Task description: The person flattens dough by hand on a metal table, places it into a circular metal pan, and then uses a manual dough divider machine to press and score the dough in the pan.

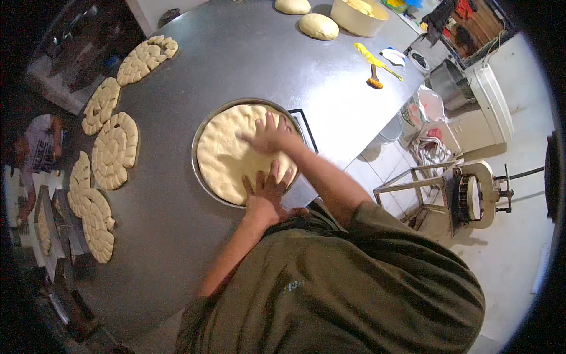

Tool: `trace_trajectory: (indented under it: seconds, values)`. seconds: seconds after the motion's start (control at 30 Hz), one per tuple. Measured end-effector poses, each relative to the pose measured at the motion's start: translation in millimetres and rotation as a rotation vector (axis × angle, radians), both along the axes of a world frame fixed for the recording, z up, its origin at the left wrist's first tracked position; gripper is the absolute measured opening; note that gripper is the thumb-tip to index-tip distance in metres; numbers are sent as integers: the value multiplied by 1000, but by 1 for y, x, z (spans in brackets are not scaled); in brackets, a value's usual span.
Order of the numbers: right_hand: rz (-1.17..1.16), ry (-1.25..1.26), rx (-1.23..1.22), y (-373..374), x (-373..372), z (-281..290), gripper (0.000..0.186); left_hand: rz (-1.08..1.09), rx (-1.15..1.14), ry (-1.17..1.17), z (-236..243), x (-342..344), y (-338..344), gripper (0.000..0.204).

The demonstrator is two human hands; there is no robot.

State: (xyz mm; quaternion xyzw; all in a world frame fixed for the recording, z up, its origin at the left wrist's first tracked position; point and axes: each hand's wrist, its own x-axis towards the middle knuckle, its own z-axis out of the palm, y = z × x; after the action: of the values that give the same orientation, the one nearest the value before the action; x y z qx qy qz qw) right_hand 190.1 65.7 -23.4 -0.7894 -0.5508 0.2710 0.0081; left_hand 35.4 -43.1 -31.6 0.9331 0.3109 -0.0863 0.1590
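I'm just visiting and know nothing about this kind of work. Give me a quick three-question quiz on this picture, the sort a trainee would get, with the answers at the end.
1. What are the left hand and right hand over?
A) a bucket
B) flattened dough in a round pan
C) a towel

2. True or false: the patterned dough pieces lie to the left of the round pan.

3. How many smooth dough balls show near the pale tub?

Key:
1. B
2. True
3. Two, one of them cut off by the picture's top edge
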Motion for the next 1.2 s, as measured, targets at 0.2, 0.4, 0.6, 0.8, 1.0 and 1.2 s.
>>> trace_trajectory:
  seconds: [0.2, 0.4, 0.6, 0.8, 1.0, 1.2]
  values:
    - [374, -95, -25, 32, 24, -27, 104, -2, 102, -81, 2, 0, 1, 124]
    - [723, -269, 455, 8, -30, 10, 66, 779, 23, -1253, -7, -100, 14, 58]
    - [946, 400, 358, 25, -35, 3, 56, 899, 210, -483, -50, -133, 4, 55]
    - [293, 3, 176, 52, 122, 48, 65, 1014, 226, -212, -41, -116, 20, 61]
    - [118, 173, 371, 9, 130, -15, 32, 1074, 333, -124, -53, -124, 28, 86]
    - [24, 262, 551, -33, 135, -22, 32, 1085, 271, -86, -51, -122, 32, 79]
